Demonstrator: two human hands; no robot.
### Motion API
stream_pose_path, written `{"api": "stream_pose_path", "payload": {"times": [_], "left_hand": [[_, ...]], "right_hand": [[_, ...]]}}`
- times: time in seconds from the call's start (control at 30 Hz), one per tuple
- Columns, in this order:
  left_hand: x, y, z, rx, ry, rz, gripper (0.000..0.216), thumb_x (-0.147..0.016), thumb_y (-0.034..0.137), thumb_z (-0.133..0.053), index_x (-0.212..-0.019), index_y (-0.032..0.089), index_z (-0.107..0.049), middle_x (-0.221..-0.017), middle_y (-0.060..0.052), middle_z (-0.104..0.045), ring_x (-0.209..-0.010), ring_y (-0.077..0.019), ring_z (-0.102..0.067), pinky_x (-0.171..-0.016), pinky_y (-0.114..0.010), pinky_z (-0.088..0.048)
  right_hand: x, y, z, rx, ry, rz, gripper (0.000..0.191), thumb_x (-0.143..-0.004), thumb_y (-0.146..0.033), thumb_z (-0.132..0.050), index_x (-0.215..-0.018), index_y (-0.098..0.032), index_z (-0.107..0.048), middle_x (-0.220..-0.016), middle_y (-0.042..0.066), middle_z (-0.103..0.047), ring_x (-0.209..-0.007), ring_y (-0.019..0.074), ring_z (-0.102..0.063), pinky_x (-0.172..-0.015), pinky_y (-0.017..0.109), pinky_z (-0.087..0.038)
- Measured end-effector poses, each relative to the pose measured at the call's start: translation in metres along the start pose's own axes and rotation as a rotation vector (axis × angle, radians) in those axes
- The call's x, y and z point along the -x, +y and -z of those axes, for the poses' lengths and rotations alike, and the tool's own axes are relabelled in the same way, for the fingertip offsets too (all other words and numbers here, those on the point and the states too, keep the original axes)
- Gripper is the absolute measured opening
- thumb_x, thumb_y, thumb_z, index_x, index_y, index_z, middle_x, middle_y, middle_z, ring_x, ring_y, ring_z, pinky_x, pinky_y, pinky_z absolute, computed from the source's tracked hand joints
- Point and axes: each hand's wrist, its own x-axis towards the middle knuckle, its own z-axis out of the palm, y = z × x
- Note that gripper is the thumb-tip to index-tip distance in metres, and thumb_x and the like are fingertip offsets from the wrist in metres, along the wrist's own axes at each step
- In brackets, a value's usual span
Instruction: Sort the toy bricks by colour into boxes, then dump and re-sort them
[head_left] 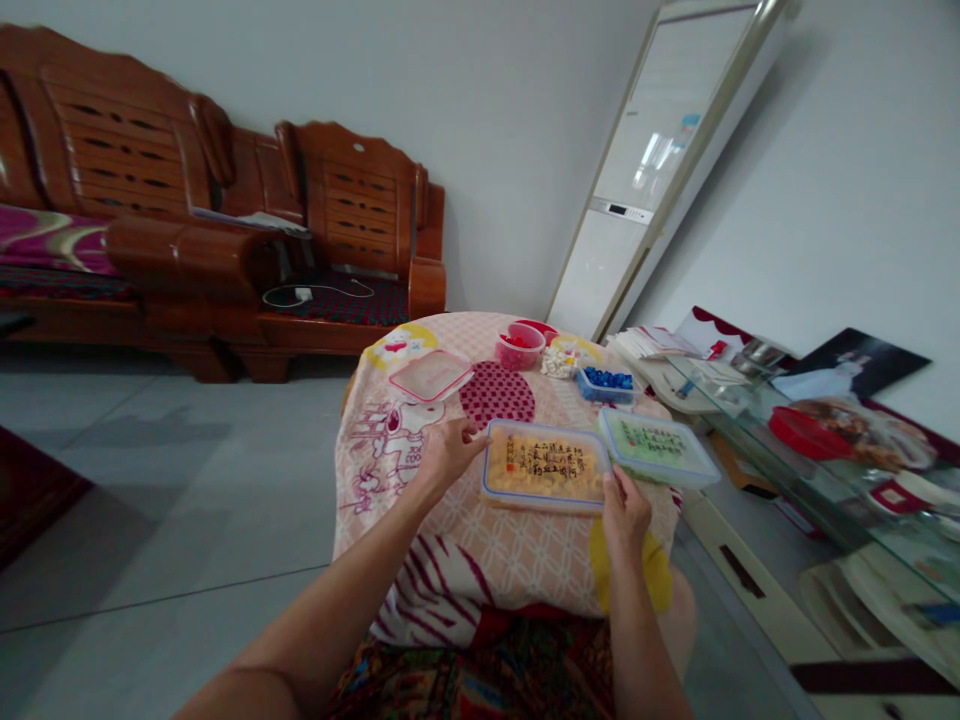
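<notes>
A clear lidded plastic box [546,490] with yellow contents, a blue rim and dark writing on its lid is in front of me on the cloth-covered table. My left hand [450,455] has its fingertips pinched at the box's upper left corner. At the lower right corner, my right hand [626,508] grips the edge with thumb and fingers. Just right of it lies a similar box [660,448] with green contents, partly behind the yellow one. Whether the yellow box is slightly lifted I cannot tell.
Behind are a pink round tub [519,347] with red pieces, a white pile [557,362], a tray of blue pieces [604,382] and a red-rimmed lid [430,375]. A cluttered glass-topped cabinet [757,410] borders the table's right; a wooden sofa [360,215] stands behind left.
</notes>
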Motion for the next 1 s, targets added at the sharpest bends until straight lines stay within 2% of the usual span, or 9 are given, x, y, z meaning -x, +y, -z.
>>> {"api": "stream_pose_path", "payload": {"times": [0.27,0.4,0.47,0.53,0.6,0.67,0.8,0.9,1.0], "left_hand": [[0.006,0.009,-0.001,-0.076,-0.135,-0.037,0.029,-0.082,0.036,-0.057,-0.062,0.018,-0.068,-0.059,-0.001,-0.065,-0.064,-0.0144,-0.06,-0.059,-0.024,-0.034],[0.01,0.01,-0.003,-0.08,-0.152,-0.012,0.034,-0.085,0.037,-0.051,-0.06,0.018,-0.065,-0.057,0.0,-0.063,-0.063,-0.0144,-0.059,-0.058,-0.024,-0.032],[0.013,0.012,-0.004,-0.097,-0.143,-0.002,0.031,-0.085,0.036,-0.051,-0.066,0.018,-0.068,-0.061,-0.001,-0.065,-0.065,-0.0156,-0.061,-0.059,-0.025,-0.033],[0.016,0.016,-0.005,-0.119,-0.124,0.0,0.024,-0.085,0.033,-0.052,-0.085,0.02,-0.072,-0.068,-0.002,-0.069,-0.071,-0.0178,-0.064,-0.061,-0.025,-0.035],[0.02,0.022,-0.005,-0.143,-0.113,-0.01,0.03,-0.084,0.028,-0.052,-0.108,0.023,-0.069,-0.073,-0.003,-0.071,-0.077,-0.0198,-0.066,-0.065,-0.026,-0.038],[0.022,0.027,-0.005,-0.165,-0.122,-0.015,0.04,-0.085,0.026,-0.052,-0.123,0.024,-0.062,-0.074,-0.003,-0.072,-0.081,-0.021,-0.067,-0.068,-0.027,-0.04],[0.022,0.029,-0.004,-0.164,-0.126,-0.006,0.046,-0.085,0.025,-0.052,-0.131,0.024,-0.057,-0.076,-0.002,-0.073,-0.081,-0.0207,-0.068,-0.069,-0.027,-0.041],[0.018,0.023,-0.002,-0.128,-0.137,0.003,0.042,-0.084,0.028,-0.054,-0.125,0.024,-0.062,-0.08,-0.003,-0.075,-0.081,-0.0202,-0.069,-0.068,-0.026,-0.041],[0.015,0.015,-0.001,-0.139,-0.157,0.011,0.027,-0.084,0.035,-0.057,-0.098,0.02,-0.073,-0.081,-0.006,-0.074,-0.08,-0.0211,-0.068,-0.065,-0.026,-0.039]], "right_hand": [[0.008,0.0,-0.009,-0.069,0.05,-0.052,0.062,-0.084,-0.056,-0.047,-0.116,-0.008,-0.071,-0.113,0.019,-0.071,-0.106,0.0311,-0.066,-0.091,0.04,-0.049],[0.006,0.001,-0.01,-0.076,0.066,-0.09,0.062,-0.082,-0.056,-0.048,-0.115,-0.008,-0.071,-0.109,0.018,-0.072,-0.103,0.0315,-0.067,-0.088,0.04,-0.05],[0.006,0.001,-0.01,-0.099,0.069,-0.117,0.062,-0.082,-0.055,-0.049,-0.115,-0.008,-0.071,-0.11,0.019,-0.072,-0.104,0.0321,-0.067,-0.09,0.041,-0.05],[0.007,0.002,-0.011,-0.158,0.061,-0.156,0.061,-0.08,-0.054,-0.052,-0.116,-0.008,-0.071,-0.113,0.019,-0.071,-0.107,0.0323,-0.066,-0.093,0.043,-0.049],[0.007,0.003,-0.013,-0.252,0.063,-0.203,0.061,-0.079,-0.053,-0.056,-0.116,-0.008,-0.07,-0.116,0.019,-0.07,-0.11,0.0318,-0.065,-0.095,0.043,-0.049],[0.008,0.003,-0.016,-0.357,0.075,-0.251,0.061,-0.076,-0.052,-0.06,-0.117,-0.008,-0.069,-0.117,0.018,-0.069,-0.11,0.0309,-0.065,-0.094,0.042,-0.05],[0.006,0.004,-0.018,-0.467,0.086,-0.301,0.059,-0.073,-0.049,-0.064,-0.116,-0.009,-0.07,-0.116,0.016,-0.07,-0.108,0.0296,-0.066,-0.091,0.04,-0.052],[0.004,0.006,-0.012,-0.395,0.02,-0.26,0.058,-0.074,-0.051,-0.064,-0.115,-0.011,-0.071,-0.114,0.015,-0.071,-0.105,0.0292,-0.067,-0.09,0.041,-0.052],[0.003,0.005,-0.004,-0.253,-0.051,-0.167,0.059,-0.077,-0.054,-0.059,-0.117,-0.011,-0.07,-0.113,0.016,-0.071,-0.104,0.0299,-0.067,-0.089,0.041,-0.052]]}}
